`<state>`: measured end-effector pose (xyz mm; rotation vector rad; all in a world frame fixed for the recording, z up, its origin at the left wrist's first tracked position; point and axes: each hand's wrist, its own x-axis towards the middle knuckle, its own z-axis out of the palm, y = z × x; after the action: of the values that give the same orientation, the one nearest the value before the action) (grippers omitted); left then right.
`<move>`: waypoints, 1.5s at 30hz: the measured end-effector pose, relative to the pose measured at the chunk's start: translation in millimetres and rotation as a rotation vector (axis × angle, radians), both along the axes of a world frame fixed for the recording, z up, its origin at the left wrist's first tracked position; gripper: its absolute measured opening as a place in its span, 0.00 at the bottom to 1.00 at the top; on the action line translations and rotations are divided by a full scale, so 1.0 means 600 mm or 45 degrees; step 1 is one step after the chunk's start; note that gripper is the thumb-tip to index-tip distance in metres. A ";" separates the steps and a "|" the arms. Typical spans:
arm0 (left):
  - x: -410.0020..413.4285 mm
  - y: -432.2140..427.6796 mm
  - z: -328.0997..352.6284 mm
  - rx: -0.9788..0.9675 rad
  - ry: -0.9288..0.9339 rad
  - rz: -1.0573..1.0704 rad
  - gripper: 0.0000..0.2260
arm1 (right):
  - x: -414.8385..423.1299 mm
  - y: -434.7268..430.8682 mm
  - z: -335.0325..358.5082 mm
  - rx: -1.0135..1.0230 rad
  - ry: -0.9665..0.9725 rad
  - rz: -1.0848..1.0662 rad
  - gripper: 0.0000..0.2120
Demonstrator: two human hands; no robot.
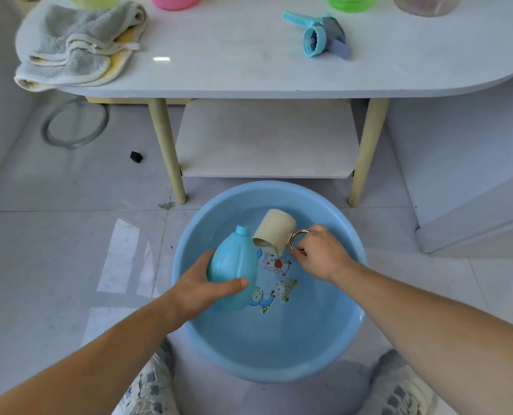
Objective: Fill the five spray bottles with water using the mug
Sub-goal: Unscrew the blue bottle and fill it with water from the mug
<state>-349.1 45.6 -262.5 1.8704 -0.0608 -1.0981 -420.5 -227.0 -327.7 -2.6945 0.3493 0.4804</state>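
In the lower centre of the frame, a person is crouching over a blue basin (279, 348) of water on the floor. The left hand (201, 286) is wrapping its grip around the body of a capless blue bottle (234, 265), which is leaning with its neck pointing up and away. The right hand (318, 253) is pinching the ring handle of a beige mug (276, 229). The mug is tipping so that its mouth is sitting just beside the bottle's shoulder, below the neck. A thin trickle seems to be falling into the basin rather than the bottle. To pour well, the mug's lip probably needs raising above the narrow opening, with the bottle more upright and the tilt slow. Across the top, a white worktop (234, 64) is carrying a loose blue spray head (321, 34), a grey towel (75, 43) at upper left, and the bottoms of four other bottles (175, 1).
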 end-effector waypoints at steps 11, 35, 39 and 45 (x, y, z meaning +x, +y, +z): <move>-0.002 -0.004 -0.016 0.027 0.020 -0.014 0.36 | 0.008 -0.002 -0.008 -0.009 0.082 -0.051 0.21; 0.068 0.014 0.177 0.115 -0.438 -0.359 0.43 | 0.006 -0.010 0.266 1.035 -0.270 -0.719 0.16; 0.076 0.015 0.264 0.221 -0.649 -0.586 0.41 | -0.013 -0.004 0.378 1.091 -0.430 -0.684 0.17; 0.063 0.006 0.349 0.159 -0.818 -0.595 0.36 | -0.042 0.013 0.496 1.022 -0.627 -0.658 0.19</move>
<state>-311.0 49.1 -53.0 2.3241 -0.8476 -0.7562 -445.4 -219.3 -30.0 -1.7625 0.5394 -0.1793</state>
